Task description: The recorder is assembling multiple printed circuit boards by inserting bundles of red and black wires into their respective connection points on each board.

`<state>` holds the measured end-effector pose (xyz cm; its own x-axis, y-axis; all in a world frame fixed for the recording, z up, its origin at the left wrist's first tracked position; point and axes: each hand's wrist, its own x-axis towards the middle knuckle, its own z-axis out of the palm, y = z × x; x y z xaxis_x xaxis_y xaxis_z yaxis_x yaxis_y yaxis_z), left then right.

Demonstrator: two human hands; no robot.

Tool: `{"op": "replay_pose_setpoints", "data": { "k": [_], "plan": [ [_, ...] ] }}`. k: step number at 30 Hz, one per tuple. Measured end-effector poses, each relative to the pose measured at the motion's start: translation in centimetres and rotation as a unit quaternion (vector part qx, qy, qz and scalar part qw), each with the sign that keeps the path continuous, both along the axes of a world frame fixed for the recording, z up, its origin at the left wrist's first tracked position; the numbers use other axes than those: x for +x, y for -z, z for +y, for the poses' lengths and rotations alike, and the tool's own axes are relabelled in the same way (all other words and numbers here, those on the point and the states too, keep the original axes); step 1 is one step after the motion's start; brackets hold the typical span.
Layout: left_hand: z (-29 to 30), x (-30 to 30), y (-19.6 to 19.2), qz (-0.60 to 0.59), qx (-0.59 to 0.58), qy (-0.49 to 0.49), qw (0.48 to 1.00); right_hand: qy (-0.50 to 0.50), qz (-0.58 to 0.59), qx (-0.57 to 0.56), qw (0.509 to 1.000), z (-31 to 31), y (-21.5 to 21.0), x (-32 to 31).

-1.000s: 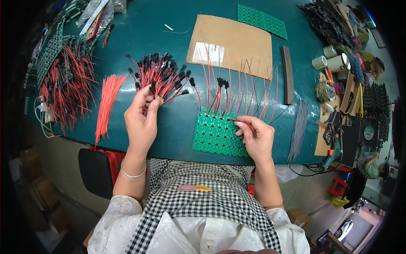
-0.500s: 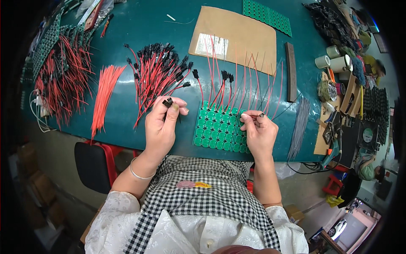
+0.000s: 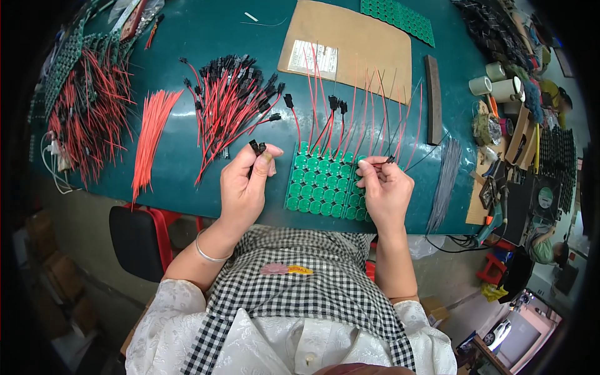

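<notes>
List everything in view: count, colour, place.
Board panel: one, green, centre
Panel wires: many, red and dark, panel's far side
Left connector: one, black, held left
Right connector: one, black, held right
Connector leads: many, red and black, left
Loose wires: many, red, farther left
Thin wires: many, grey, right
Wired boards: several, green and red, far left
Cardboard: one, brown, top
Bar: one, dark, beside cardboard
Far boards: apparently two, green, top
Table: one, teal, underneath
Seat: one, black, lower left
Clutter: uncounted, mixed, right edge
Apron: one, black-and-white, below
Left hand: one, bare, centre
Right hand: one, bare, over panel
</notes>
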<state>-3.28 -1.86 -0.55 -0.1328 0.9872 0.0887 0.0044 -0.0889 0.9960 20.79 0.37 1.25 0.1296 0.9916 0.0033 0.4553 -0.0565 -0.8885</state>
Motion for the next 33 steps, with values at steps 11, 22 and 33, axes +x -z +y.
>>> {"op": "replay_pose_setpoints", "data": {
  "k": [11, 22, 33],
  "plan": [
    [-0.1, 0.0, 0.1, 0.014, 0.004, 0.003, 1.0, -0.012, -0.075, 0.047, 0.996, 0.1, 0.1, -0.2],
    [-0.4, -0.3, 0.3, 0.047, -0.003, 0.028, 0.999, -0.076, -0.208, 0.121, 0.968, 0.6, -0.9, -0.4],
    [-0.4, -0.3, 0.3, 0.023, -0.004, 0.009, 1.0, -0.069, -0.308, 0.109, 0.942, 1.2, -1.4, -1.4]
  ]
}}
